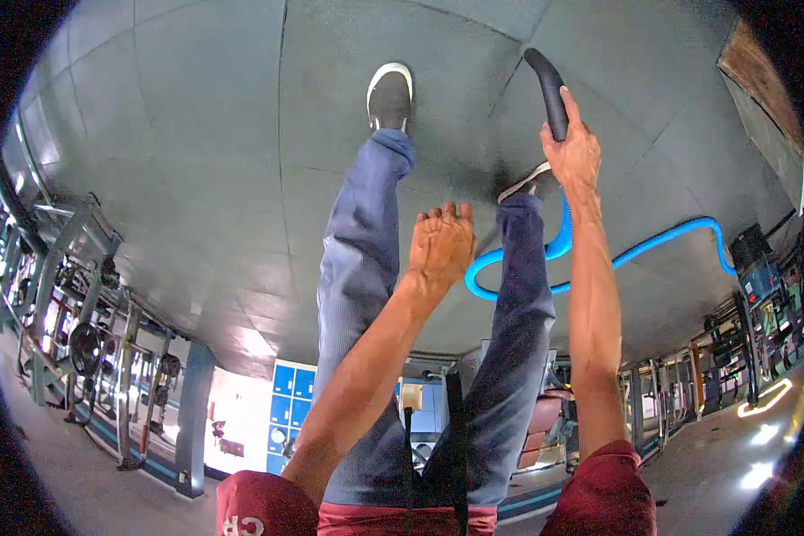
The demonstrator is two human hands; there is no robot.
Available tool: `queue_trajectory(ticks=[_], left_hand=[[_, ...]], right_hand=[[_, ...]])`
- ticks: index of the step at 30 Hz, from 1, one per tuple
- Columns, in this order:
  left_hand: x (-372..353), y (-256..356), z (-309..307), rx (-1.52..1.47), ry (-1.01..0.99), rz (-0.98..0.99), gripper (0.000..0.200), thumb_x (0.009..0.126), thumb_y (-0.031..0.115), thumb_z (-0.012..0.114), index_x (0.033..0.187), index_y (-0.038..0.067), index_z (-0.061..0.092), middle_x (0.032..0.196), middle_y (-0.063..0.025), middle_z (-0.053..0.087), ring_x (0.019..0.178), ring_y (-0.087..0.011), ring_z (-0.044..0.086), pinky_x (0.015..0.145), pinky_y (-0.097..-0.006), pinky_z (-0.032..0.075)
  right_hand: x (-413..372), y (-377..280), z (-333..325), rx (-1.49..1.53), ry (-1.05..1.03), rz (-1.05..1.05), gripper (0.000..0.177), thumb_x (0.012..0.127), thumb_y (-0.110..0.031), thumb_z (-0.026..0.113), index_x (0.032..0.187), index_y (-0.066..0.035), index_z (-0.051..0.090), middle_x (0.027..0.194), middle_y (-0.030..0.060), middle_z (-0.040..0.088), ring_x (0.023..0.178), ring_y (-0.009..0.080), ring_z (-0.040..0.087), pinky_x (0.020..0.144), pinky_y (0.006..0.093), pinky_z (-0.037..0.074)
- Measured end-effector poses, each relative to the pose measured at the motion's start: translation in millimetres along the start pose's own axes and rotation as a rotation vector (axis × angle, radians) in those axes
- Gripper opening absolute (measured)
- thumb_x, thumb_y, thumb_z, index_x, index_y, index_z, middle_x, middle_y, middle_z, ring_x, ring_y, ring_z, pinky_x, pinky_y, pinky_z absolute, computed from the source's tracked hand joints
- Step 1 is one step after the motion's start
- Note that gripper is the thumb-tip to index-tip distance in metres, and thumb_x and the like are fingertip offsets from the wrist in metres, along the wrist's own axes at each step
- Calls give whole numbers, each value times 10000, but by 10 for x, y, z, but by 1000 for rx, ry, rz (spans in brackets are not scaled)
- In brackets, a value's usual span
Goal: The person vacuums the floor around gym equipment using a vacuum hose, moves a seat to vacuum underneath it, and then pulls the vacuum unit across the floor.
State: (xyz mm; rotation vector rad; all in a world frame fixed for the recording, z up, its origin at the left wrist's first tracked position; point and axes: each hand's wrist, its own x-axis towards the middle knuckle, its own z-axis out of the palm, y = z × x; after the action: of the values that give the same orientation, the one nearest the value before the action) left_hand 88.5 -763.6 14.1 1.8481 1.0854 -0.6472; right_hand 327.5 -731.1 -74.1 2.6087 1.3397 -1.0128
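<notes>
My right hand (573, 156) is wrapped round a black curved hose handle (547, 89), its index finger lying along the tube. The far end of the handle points away, close to the floor. A ribbed blue hose (670, 234) loops behind my right leg and passes behind my right forearm; its join to the handle is hidden. My left hand (442, 243) hangs in front of my legs, back of the hand up and fingers curled in. Nothing shows in it, and it is apart from the hose.
My shoes (389, 96) stand apart on grey floor mats (205, 116). At the right, the hose runs to a dark machine (759, 268). Gym equipment (80, 339) lines the left side. Blue lockers (292, 393) are behind me, and a brown board (764, 85) lies at the far right.
</notes>
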Motion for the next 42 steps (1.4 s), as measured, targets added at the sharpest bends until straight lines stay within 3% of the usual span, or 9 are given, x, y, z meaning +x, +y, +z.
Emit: queue_trajectory(ticks=[1, 4, 15, 20, 23, 27, 33, 36, 42], left_hand=[[35, 16, 8, 1, -35, -3, 348, 827, 222, 608, 1111, 34, 541, 969, -162, 613, 886, -321, 631, 769, -462, 498], [81, 70, 210, 52, 145, -28, 321, 828, 215, 605, 1090, 41, 541, 950, -152, 614, 883, -321, 634, 761, -464, 499], [-9, 394, 930, 215, 50, 71, 311, 838, 219, 603, 1080, 36, 534, 914, -152, 620, 845, -324, 636, 742, -461, 504], [49, 466, 908, 253, -152, 16, 380, 829, 241, 586, 1139, 22, 581, 984, -149, 612, 909, -304, 626, 788, -451, 495], [28, 398, 1077, 250, 7, 107, 355, 824, 205, 620, 1123, 32, 537, 918, -158, 605, 837, -336, 633, 727, -457, 520], [37, 409, 1129, 304, -72, 79, 368, 832, 205, 619, 1146, 32, 534, 952, -162, 609, 839, -333, 634, 735, -450, 523], [-1, 442, 1337, 328, -101, 48, 280, 796, 197, 615, 1023, 44, 555, 919, -140, 605, 830, -321, 632, 722, -452, 510], [-24, 441, 1396, 341, -267, -13, 375, 847, 234, 605, 1166, 48, 536, 1003, -164, 620, 871, -336, 636, 780, -457, 506], [-170, 380, 1696, 337, -262, -55, 362, 847, 234, 606, 1157, 58, 541, 981, -151, 621, 875, -330, 636, 787, -457, 502]], right_hand=[[39, 91, 36, 1, -14, 11, 674, 821, -223, 658, 1442, -261, 398, 915, 206, 684, 832, 416, 668, 754, 504, 520], [211, 252, 127, 44, -11, -61, 685, 818, -269, 674, 1443, -294, 393, 913, 207, 664, 827, 415, 666, 747, 511, 524], [345, 769, 302, 78, -42, -129, 648, 816, -301, 649, 1422, -328, 420, 921, 180, 677, 857, 389, 664, 771, 500, 524], [320, 1162, 174, 88, -38, -80, 661, 816, -300, 670, 1425, -341, 415, 953, 193, 679, 884, 406, 661, 794, 517, 531], [270, 1477, 84, 78, 13, -106, 652, 821, -297, 665, 1423, -331, 419, 940, 198, 680, 872, 416, 662, 790, 516, 534], [236, 1821, -48, 80, -34, -98, 643, 826, -295, 658, 1423, -313, 420, 944, 193, 683, 878, 411, 662, 795, 515, 533], [194, 2270, -133, 97, 2, -78, 637, 824, -297, 656, 1417, -312, 425, 916, 188, 689, 869, 408, 662, 779, 517, 529], [211, 2407, -137, 104, 11, -85, 640, 827, -305, 646, 1423, -319, 413, 914, 193, 686, 848, 410, 659, 780, 514, 525], [203, 2753, -228, 102, 21, -41, 645, 819, -300, 645, 1422, -330, 417, 903, 169, 688, 867, 380, 666, 778, 480, 514]])
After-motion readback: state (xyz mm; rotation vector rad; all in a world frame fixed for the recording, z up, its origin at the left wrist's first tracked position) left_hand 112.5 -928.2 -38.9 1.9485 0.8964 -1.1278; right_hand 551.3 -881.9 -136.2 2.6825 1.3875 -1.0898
